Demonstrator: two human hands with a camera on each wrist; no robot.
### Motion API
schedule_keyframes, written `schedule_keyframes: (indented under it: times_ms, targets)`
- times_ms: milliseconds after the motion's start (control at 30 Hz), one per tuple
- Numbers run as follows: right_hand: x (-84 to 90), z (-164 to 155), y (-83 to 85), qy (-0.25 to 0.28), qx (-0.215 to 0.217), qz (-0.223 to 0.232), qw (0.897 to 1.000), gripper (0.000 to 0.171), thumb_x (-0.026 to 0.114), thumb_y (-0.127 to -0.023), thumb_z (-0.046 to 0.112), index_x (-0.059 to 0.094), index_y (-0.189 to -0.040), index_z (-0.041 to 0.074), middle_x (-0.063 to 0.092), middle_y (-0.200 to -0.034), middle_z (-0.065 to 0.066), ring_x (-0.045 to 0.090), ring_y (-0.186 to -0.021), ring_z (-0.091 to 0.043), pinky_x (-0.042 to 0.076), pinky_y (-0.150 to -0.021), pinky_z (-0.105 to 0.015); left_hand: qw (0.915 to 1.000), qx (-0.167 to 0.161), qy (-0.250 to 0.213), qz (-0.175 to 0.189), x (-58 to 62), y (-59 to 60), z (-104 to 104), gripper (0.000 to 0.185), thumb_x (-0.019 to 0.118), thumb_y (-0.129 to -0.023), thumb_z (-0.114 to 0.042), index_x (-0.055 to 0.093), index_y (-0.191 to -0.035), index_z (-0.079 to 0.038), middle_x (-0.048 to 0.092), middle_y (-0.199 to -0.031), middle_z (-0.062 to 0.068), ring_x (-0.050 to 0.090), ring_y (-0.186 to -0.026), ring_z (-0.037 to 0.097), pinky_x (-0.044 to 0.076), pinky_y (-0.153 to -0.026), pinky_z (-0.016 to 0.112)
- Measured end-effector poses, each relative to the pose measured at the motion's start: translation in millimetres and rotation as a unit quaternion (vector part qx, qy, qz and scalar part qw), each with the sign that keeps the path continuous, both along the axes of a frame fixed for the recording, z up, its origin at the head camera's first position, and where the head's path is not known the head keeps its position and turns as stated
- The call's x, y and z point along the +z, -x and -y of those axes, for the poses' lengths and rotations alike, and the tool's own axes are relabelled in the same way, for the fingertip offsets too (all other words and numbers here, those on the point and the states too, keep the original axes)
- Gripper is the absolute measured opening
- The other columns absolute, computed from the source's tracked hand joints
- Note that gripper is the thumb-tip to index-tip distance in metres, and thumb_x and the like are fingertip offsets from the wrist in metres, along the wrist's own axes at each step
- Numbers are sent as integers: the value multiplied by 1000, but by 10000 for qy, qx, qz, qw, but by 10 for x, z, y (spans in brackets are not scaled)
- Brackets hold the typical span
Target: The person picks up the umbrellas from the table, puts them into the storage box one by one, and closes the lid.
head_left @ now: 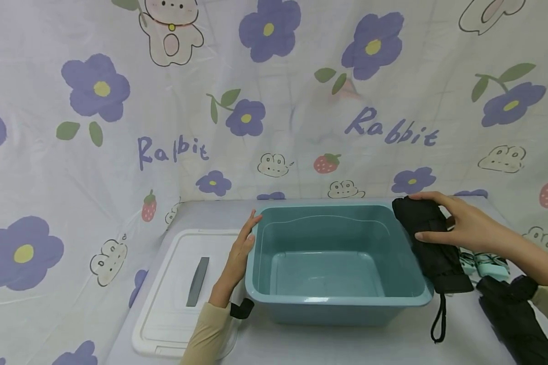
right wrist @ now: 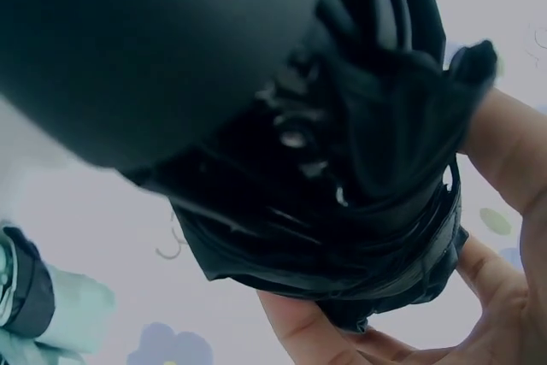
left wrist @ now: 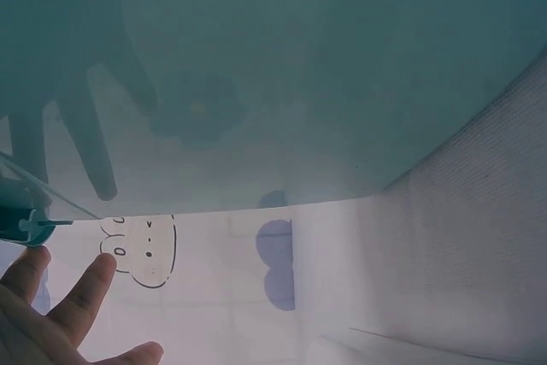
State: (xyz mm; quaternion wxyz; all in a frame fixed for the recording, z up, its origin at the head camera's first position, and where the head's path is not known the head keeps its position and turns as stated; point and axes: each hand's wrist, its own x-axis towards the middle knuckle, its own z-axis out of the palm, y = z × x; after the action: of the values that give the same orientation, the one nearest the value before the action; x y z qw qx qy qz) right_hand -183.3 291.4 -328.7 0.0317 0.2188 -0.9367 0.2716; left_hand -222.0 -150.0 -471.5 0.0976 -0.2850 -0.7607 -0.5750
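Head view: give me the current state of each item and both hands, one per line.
teal tub: upright, open, nothing inside.
white lid: off, lying flat left of the tub.
black folded umbrella: folded, gripped over the tub's right rim, strap hanging.
second black umbrella: folded, lying on the table.
mint umbrella: folded, partly hidden.
left hand: fingers straight, against the tub's left wall.
right hand: curled round the black folded umbrella.

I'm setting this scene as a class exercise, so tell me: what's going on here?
A person works at a table with a teal plastic tub in front of them. The left hand rests with straight fingers against the tub's left wall. The right hand grips a folded black umbrella at the tub's right rim, its wrist strap hanging down. Another black umbrella and a mint-green one lie to the right. A white lid with a grey handle lies to the left. The tub looks empty.
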Motion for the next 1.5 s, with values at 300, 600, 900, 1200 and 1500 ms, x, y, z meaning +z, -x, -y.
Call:
schedule_keyframes:
  times_ms: [300, 600, 900, 1200, 1500]
  targets:
    - [23, 139, 60, 88, 158, 250, 9995, 73, 75, -77, 22, 37, -139, 12, 38, -136, -26, 56, -98, -37, 51, -64, -29, 9999, -61, -76, 85, 11, -11, 7, 46, 28, -100, -14, 26, -145, -3, 10, -155, 15, 6, -143, 32, 11, -106, 64]
    - [-37, 260, 102, 240, 315, 508, 9979, 72, 73, -79, 19, 35, -140, 10, 37, -136, -26, 53, -99, -33, 50, -64, -26, 9998, -15, -167, 88, -273, 156, 32, 50, 28, -100, -39, 28, -147, -20, 11, -156, 3, 7, -143, 17, 11, -108, 61]
    - [-95, 438, 139, 465, 504, 655, 9955, 70, 73, -80, 20, 36, -139, 10, 40, -134, -22, 50, -101, -31, 51, -64, -27, 9997, -107, -180, 113, -105, 35, 10, 46, 27, -102, -21, 27, -146, -9, 10, -155, 14, 7, -143, 25, 12, -108, 62]
    - [-125, 587, 204, 662, 709, 832, 9918, 69, 72, -80, 21, 36, -138, 8, 43, -130, -22, 54, -97, -30, 52, -64, -27, 9999, -80, -130, 79, 53, -41, -10, 46, 27, -101, -16, 27, -145, -1, 11, -154, 17, 8, -142, 32, 13, -107, 61]
    - [-135, 726, 260, 616, 739, 1081, 9895, 70, 72, -80, 24, 35, -138, 11, 41, -131, -24, 58, -88, -25, 51, -62, -29, 9999, -46, -97, 84, 62, -28, -9, 46, 26, -100, -13, 26, -145, -1, 10, -154, 18, 7, -143, 32, 13, -107, 61]
